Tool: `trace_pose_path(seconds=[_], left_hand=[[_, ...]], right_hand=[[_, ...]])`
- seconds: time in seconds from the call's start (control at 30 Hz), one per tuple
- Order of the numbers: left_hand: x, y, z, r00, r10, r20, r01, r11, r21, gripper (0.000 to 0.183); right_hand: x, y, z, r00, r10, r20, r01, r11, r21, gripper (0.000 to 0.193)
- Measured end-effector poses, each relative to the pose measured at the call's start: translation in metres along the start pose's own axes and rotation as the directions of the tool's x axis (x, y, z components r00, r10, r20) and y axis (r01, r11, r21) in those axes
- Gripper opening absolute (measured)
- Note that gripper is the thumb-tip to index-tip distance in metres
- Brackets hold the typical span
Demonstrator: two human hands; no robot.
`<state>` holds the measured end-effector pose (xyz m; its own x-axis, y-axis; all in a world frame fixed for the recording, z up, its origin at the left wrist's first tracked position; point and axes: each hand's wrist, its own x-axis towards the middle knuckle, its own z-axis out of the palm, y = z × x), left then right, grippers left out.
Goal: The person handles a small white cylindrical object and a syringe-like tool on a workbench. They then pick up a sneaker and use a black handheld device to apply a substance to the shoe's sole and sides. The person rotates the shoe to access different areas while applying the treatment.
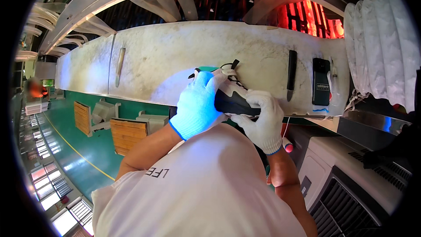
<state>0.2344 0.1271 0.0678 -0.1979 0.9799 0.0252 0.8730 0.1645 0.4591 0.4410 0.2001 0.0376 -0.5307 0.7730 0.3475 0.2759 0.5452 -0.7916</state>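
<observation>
A sneaker with dark grey and white panels, dark laces and a bit of green at its far left side is held between my hands, over the near edge of the pale worktable. My left hand, in a white knit glove lit blue, is closed over the shoe's left part and covers much of it. In a matching glove, my right hand grips the right end, its thumb on the near side and fingers curled round the far side. The sole is mostly hidden.
A thin knife with a pale handle lies at the table's left. To the right lie a black-handled knife and a dark phone. Behind the table runs a rack, glowing red at right. A white pleated duct hangs far right.
</observation>
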Motion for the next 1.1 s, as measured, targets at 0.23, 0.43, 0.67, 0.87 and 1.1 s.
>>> trace_pose_path(seconds=[0.23, 0.43, 0.67, 0.87, 1.1], left_hand=[[0.013, 0.003, -0.023, 0.984, 0.113, 0.14, -0.108, 0.993, -0.043, 0.081], [0.009, 0.0, -0.014, 0.989, 0.097, 0.11, -0.082, 0.987, -0.14, 0.074], [0.01, -0.003, -0.016, 0.985, 0.113, 0.128, -0.098, 0.989, -0.115, 0.075], [0.008, -0.016, -0.01, 0.979, 0.177, 0.102, -0.161, 0.975, -0.153, 0.073], [0.005, -0.023, -0.007, 0.958, 0.26, 0.122, -0.247, 0.963, -0.111, 0.08]], right_hand=[[0.012, -0.014, -0.014, 0.968, 0.171, 0.185, -0.159, 0.984, -0.082, 0.078], [0.03, -0.015, -0.032, 0.918, 0.195, 0.345, -0.201, 0.979, -0.021, 0.081], [0.047, 0.022, -0.027, 0.704, 0.315, 0.636, -0.504, 0.853, 0.135, 0.085], [0.075, -0.014, -0.02, 0.575, 0.464, 0.674, -0.553, 0.827, -0.098, 0.077], [0.077, -0.02, -0.009, 0.598, 0.517, 0.613, -0.352, 0.856, -0.379, 0.071]])
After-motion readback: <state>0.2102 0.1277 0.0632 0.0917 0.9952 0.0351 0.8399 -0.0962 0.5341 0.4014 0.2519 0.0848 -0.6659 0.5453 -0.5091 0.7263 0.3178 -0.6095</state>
